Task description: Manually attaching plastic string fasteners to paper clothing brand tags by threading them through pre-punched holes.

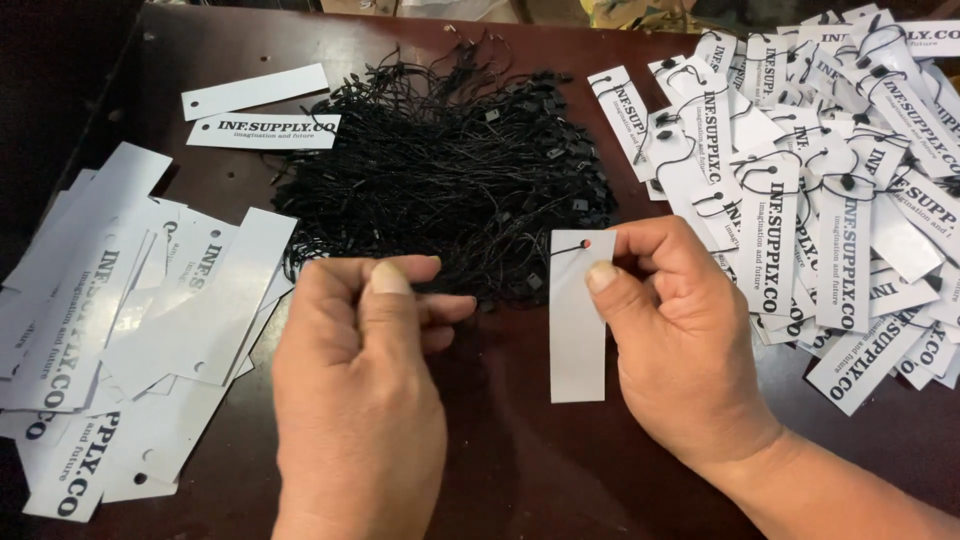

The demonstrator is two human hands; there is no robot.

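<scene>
A: White rectangular paper tag (577, 330), where is it?

B: Centre of frame, long axis vertical. My right hand (680, 340) pinches its top edge; my left hand (360, 360), closed on thin black string (480, 292), is just left.

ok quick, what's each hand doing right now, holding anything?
Left hand: closed, fingers pinching a thin black string over the table.
Right hand: closed, holding a blank white paper tag by its top edge.

The left hand (360, 400) hides its string end; the strung tag pile (850, 200) runs off-frame.
</scene>
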